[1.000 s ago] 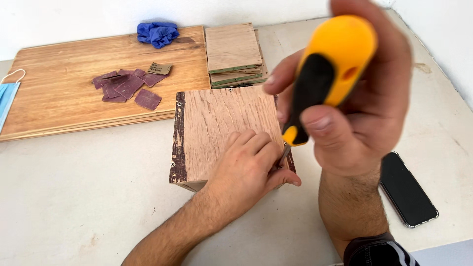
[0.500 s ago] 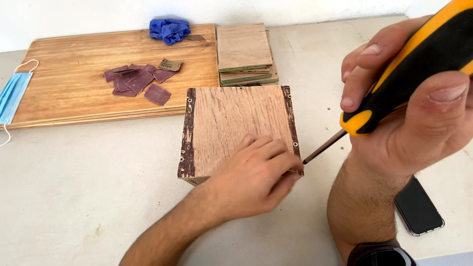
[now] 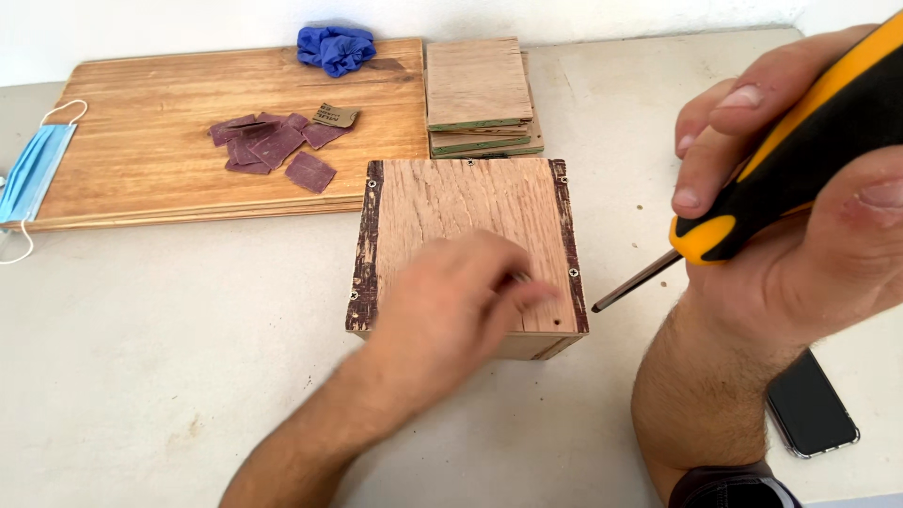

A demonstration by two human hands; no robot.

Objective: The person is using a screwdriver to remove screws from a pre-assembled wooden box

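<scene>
A small wooden box (image 3: 451, 202) with dark strips along two edges and screws at its corners sits mid-table. My left hand (image 3: 451, 310) is blurred over the box's near right part. Its fingertips are pinched on what looks like a small screw (image 3: 516, 278). My right hand (image 3: 800, 254) is raised to the right of the box and grips a screwdriver (image 3: 800, 160) with a yellow and black handle. The screwdriver's dark tip (image 3: 607, 303) hangs just off the box's right edge, apart from the wood.
A wooden cutting board (image 3: 141, 179) lies at the back left with several purple sandpaper pieces (image 3: 273, 146) and a crumpled blue glove (image 3: 336, 47). Stacked wooden panels (image 3: 475, 85) sit behind the box. A blue face mask (image 3: 33, 174) lies far left, a black phone (image 3: 811, 409) near right.
My right hand has pulled the screwdriver back to the right, off the box's corner. My left hand has shifted left and up over the box top, in motion.
</scene>
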